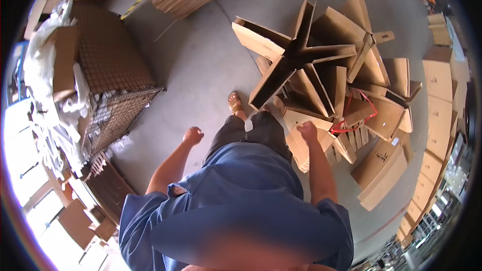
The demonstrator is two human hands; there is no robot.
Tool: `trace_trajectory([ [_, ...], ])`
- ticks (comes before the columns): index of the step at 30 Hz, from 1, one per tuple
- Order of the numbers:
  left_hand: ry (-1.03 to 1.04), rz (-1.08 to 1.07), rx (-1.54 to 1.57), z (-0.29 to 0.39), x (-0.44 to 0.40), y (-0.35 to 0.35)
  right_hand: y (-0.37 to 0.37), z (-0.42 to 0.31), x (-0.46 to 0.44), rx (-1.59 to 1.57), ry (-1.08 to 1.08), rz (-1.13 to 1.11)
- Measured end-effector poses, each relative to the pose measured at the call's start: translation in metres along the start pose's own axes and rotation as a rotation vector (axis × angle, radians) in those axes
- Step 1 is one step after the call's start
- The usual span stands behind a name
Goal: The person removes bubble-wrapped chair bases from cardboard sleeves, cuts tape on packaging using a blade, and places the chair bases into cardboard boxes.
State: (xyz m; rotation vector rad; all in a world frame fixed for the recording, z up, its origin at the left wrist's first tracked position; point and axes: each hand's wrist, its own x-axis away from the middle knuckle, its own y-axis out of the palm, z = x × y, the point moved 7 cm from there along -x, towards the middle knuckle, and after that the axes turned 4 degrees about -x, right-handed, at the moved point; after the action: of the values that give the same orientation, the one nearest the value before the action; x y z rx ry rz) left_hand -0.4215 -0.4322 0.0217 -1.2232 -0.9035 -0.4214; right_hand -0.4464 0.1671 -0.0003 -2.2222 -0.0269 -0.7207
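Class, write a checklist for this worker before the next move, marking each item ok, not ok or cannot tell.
- Left hand away from the cardboard pieces: ok.
- Right hand off them: cannot tell; it overlaps cardboard in view.
- Red band separate from the pieces: not ok, it lies among them.
- Floor left of the feet unobstructed: ok.
- Pieces aligned: not ok, they splay at different angles.

Both arms reach forward, one at each side of body, elbows little bent. Left hand (193,135) bare, fingers loosely curled. Right hand (307,131) bare also, fingers bent; exact finger closing too small to see.
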Motion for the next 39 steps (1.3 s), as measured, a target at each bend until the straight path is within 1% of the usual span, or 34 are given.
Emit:
trace_trajectory([
  [1,0.008,0.027,-0.070,0.014,-0.013,-0.027,-0.009,-0.003,-0.010,0.034,-0.017,0.094],
  [2,0.068,0.052,-0.120,0.029,-0.027,-0.053,-0.014,-0.009,-0.020,0.058,0.001,0.131],
  [3,0.111,0.133,-0.177,0.059,-0.029,-0.088,-0.030,-0.019,-0.029,0.083,0.015,0.169],
  [5,0.255,0.316,-0.246,0.102,-0.059,-0.132,-0.060,-0.043,-0.049,0.100,0.117,0.264],
  [6,0.265,0.327,-0.248,0.121,-0.069,-0.145,-0.072,-0.057,-0.058,0.134,0.107,0.293],
  [8,0.435,0.546,-0.292,0.189,-0.079,-0.193,-0.081,-0.065,-0.081,0.230,0.092,0.327],
  [9,0.434,0.534,-0.304,0.214,-0.093,-0.201,-0.079,-0.061,-0.092,0.254,0.144,0.289],
  [10,0.454,0.542,-0.345,0.246,-0.103,-0.211,-0.077,-0.060,-0.100,0.301,0.094,0.320],
  [11,0.467,0.541,-0.387,0.277,-0.106,-0.219,-0.074,-0.058,-0.110,0.317,0.064,0.261],
  [12,0.442,0.456,-0.438,0.306,-0.112,-0.223,-0.075,-0.062,-0.117,0.320,0.094,0.186],
  [13,0.472,0.472,-0.446,0.332,-0.122,-0.228,-0.067,-0.055,-0.125,0.317,0.069,0.196],
  [15,0.505,0.463,-0.583,0.371,-0.137,-0.224,-0.060,-0.052,-0.129,0.320,0.009,0.247],
  [17,0.470,0.370,-0.685,0.404,-0.147,-0.223,-0.062,-0.060,-0.127,0.372,0.068,0.177],
  [18,0.472,0.348,-0.722,0.413,-0.155,-0.220,-0.067,-0.066,-0.123,0.368,0.068,0.214],
  [19,0.471,0.326,-0.761,0.421,-0.161,-0.218,-0.066,-0.065,-0.124,0.371,0.090,0.199],
  [20,0.465,0.253,-0.814,0.427,-0.166,-0.215,-0.062,-0.059,-0.126,0.355,0.101,0.192],
  [21,0.474,0.257,-0.819,0.433,-0.170,-0.214,-0.058,-0.054,-0.127,0.338,0.110,0.186],
  [23,0.444,0.155,-0.922,0.431,-0.185,-0.203,-0.059,-0.054,-0.131,0.372,0.150,0.182],
  [24,0.481,0.252,-0.907,0.431,-0.190,-0.203,-0.058,-0.055,-0.134,0.414,0.164,0.159],
  [25,0.480,0.250,-0.908,0.435,-0.190,-0.205,-0.054,-0.055,-0.135,0.457,0.177,0.132],
  [26,0.479,0.248,-0.980,0.441,-0.189,-0.207,-0.050,-0.055,-0.139,0.526,0.169,0.170],
  [27,0.474,0.240,-1.052,0.440,-0.189,-0.208,-0.045,-0.052,-0.143,0.527,0.167,0.155],
  [29,0.639,0.474,-0.918,0.433,-0.197,-0.200,-0.047,-0.062,-0.143,0.541,0.116,0.106],
  [30,0.647,0.398,-0.948,0.433,-0.207,-0.191,-0.049,-0.069,-0.143,0.525,0.117,0.056],
  [31,0.660,0.330,-0.976,0.432,-0.216,-0.183,-0.056,-0.083,-0.140,0.487,0.064,0.068],
  [32,0.653,0.331,-0.975,0.429,-0.222,-0.182,-0.057,-0.094,-0.140,0.476,0.025,0.085],
  [34,0.713,0.189,-0.955,0.417,-0.230,-0.174,-0.056,-0.118,-0.137,0.464,-0.009,0.094],
  [35,0.715,0.187,-0.956,0.408,-0.235,-0.178,-0.057,-0.138,-0.140,0.468,-0.074,0.116],
  [36,0.734,0.245,-0.888,0.397,-0.236,-0.187,-0.058,-0.159,-0.142,0.471,-0.137,0.136],
  [37,0.753,0.300,-0.820,0.387,-0.236,-0.199,-0.061,-0.178,-0.144,0.469,-0.133,0.131],
  [38,0.766,0.298,-0.883,0.384,-0.224,-0.223,-0.071,-0.203,-0.147,0.435,-0.184,0.174],
  [39,0.770,0.365,-0.819,0.371,-0.229,-0.238,-0.083,-0.227,-0.150,0.400,-0.232,0.218],
])
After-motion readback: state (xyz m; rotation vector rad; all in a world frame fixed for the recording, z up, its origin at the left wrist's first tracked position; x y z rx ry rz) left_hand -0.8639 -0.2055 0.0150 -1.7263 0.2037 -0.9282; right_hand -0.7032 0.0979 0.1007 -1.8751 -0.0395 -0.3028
